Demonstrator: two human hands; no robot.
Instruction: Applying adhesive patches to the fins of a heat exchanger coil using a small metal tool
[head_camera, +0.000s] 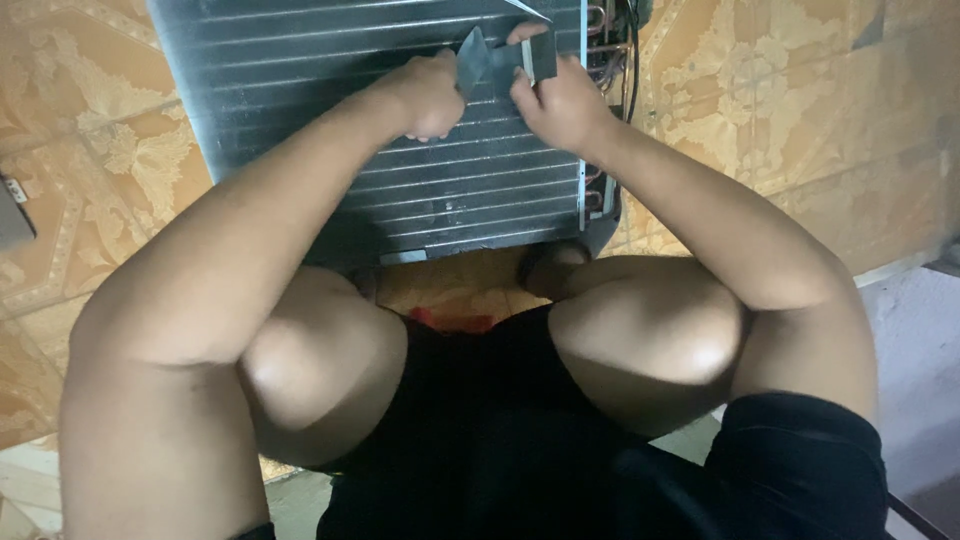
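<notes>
Patterned tile floor (790, 110) under a finned coil panel (320, 90), left hand (425, 95) fisted, right hand (560, 100) gripping a metal strip (500, 60).

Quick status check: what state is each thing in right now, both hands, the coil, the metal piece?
Left hand: closed in a fist, on the metal piece.
Right hand: gripping the metal piece.
Metal piece: held between both hands, over the coil.
Finned coil: lying flat on the tiled floor.

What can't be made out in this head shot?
- Grey finned metal coil panel: top cut off by frame edge.
- Small flat grey metal tool: kind unclear, partly covered by both hands.
- Left hand grip: fingers curled under, hidden.
- Copper tubing: too dark, small.
</notes>
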